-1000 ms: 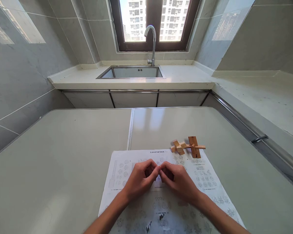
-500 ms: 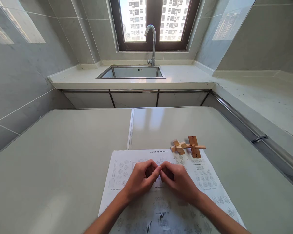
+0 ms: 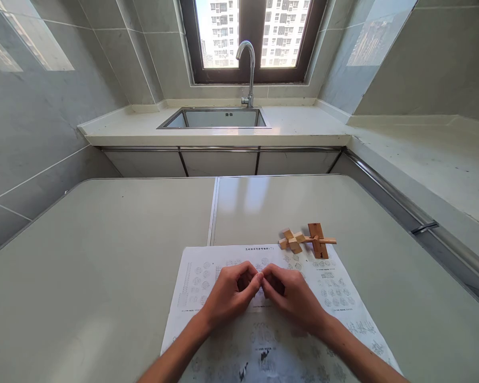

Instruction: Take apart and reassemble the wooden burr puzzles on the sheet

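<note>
My left hand [image 3: 229, 292] and my right hand [image 3: 293, 295] rest side by side on a printed instruction sheet [image 3: 343, 298], fingers curled inward and fingertips meeting in the middle. Whatever lies between the fingers is hidden. A wooden puzzle [image 3: 307, 239] of interlocked light and darker sticks lies on the table just beyond the sheet's far right corner, about a hand's length from my right hand.
The pale table [image 3: 104, 255] has a seam running down its middle. Behind it a counter holds a steel sink [image 3: 215, 118] with a curved tap [image 3: 247, 69] under a window. Another counter runs along the right side.
</note>
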Demonstrator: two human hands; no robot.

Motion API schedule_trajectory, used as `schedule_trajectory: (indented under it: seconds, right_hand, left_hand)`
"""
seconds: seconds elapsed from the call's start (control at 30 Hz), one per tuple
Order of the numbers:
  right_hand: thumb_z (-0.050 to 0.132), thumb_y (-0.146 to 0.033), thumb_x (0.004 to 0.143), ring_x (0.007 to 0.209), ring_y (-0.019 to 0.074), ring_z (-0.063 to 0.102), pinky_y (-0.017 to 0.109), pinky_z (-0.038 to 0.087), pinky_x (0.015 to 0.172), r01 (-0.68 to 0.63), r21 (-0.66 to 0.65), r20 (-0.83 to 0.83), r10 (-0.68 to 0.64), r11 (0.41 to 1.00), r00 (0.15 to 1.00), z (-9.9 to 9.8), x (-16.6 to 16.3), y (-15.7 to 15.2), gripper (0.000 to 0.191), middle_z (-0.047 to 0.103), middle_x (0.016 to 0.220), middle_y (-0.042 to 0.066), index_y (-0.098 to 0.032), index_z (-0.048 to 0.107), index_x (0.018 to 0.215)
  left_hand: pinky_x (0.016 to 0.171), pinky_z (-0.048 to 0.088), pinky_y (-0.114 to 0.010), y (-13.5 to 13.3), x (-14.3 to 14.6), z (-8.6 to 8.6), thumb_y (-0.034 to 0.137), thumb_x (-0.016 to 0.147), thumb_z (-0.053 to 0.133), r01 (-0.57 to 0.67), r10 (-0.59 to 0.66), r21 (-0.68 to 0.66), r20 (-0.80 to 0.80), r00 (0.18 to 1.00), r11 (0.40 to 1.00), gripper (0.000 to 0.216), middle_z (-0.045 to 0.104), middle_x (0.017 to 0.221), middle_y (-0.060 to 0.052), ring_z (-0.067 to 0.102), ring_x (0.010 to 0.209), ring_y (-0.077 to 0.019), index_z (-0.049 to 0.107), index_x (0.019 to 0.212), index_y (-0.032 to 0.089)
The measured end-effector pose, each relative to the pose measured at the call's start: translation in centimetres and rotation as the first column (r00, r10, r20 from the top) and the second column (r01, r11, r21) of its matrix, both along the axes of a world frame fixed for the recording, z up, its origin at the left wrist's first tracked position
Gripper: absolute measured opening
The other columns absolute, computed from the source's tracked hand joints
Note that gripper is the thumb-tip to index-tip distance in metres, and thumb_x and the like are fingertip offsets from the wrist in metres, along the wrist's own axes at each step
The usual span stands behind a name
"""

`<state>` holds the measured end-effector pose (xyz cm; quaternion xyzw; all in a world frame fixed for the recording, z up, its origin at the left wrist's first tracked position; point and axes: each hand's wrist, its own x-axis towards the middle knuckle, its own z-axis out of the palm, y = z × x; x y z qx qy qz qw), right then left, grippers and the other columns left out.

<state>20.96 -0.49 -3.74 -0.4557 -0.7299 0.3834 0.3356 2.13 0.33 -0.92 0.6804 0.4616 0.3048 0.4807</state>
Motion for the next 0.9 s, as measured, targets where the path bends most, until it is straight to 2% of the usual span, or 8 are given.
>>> schedule_trajectory:
  seconds: [0.3, 0.5, 0.67, 0.77, 0.9]
  right_hand:
    - [0.052, -0.034, 0.103, 0.054, 0.0135, 0.043, 0.025, 0.037, 0.052, 0.007, -0.024, -0.037, -0.008, 1.0, 0.999, -0.1, 0.1, 0.0, 0.025, 0.053, 0.061, -0.004, -0.022, 0.06, 0.082]
    - [0.06, -0.049, 0.1, 0.052, 0.0136, 0.05, 0.026, 0.038, 0.05, 0.034, -0.247, -0.249, -0.097, 0.968, 0.964, 0.2, 0.5, 0.5, 0.033, 0.059, 0.06, -0.003, -0.021, 0.06, 0.081]
    - [0.064, -0.049, 0.097, 0.041, 0.0096, 0.033, 0.024, 0.027, 0.043, 0.023, -0.394, -0.512, -0.24, 0.919, 0.825, 0.2, 1.1, 0.8, 0.04, 0.043, 0.049, -0.009, -0.023, 0.049, 0.071]
    - [0.063, -0.045, 0.097, 0.039, 0.0087, 0.023, 0.024, 0.02, 0.041, -0.045, -0.441, -0.667, -0.294, 0.896, 0.685, 0.3, 1.2, 1.0, 0.047, 0.033, 0.044, -0.01, -0.024, 0.04, 0.061]
    - [0.049, -0.054, 0.101, 0.035, 0.0091, 0.011, 0.025, 0.016, 0.036, -0.152, -0.491, -0.794, -0.369, 0.858, 0.483, 0.8, 1.9, 1.5, 0.054, 0.022, 0.04, -0.01, -0.025, 0.035, 0.057]
  left_hand:
    - [0.057, 0.035, -0.025, -0.1, 0.0, 0.3, 0.043, 0.099, 0.057, -0.009, 0.01, -0.032, 0.013, 1.0, 0.999, 0.035, 0.055, 0.064, 0.002, 0.045, 0.06, -0.0126, 0.06, 0.074, 0.019]
    - [0.055, 0.033, -0.025, -0.1, 0.1, 0.2, 0.045, 0.098, 0.058, -0.028, 0.028, -0.033, 0.016, 0.999, 0.999, 0.038, 0.051, 0.061, 0.004, 0.043, 0.058, -0.0118, 0.059, 0.071, 0.018]
    - [0.055, 0.033, -0.025, 0.0, 0.1, 0.1, 0.044, 0.098, 0.058, -0.025, 0.025, -0.025, 0.018, 1.0, 0.999, 0.036, 0.051, 0.061, 0.004, 0.042, 0.058, -0.0117, 0.058, 0.073, 0.019]
    - [0.056, 0.033, -0.025, -0.1, 0.1, 0.1, 0.044, 0.099, 0.057, -0.021, 0.021, -0.022, 0.006, 1.0, 1.0, 0.036, 0.052, 0.062, 0.004, 0.042, 0.058, -0.0116, 0.058, 0.074, 0.018]
    - [0.056, 0.032, -0.025, -0.1, 0.1, 0.1, 0.043, 0.099, 0.057, -0.022, 0.022, -0.019, 0.001, 1.0, 1.0, 0.037, 0.051, 0.062, 0.004, 0.041, 0.058, -0.0114, 0.057, 0.073, 0.018]
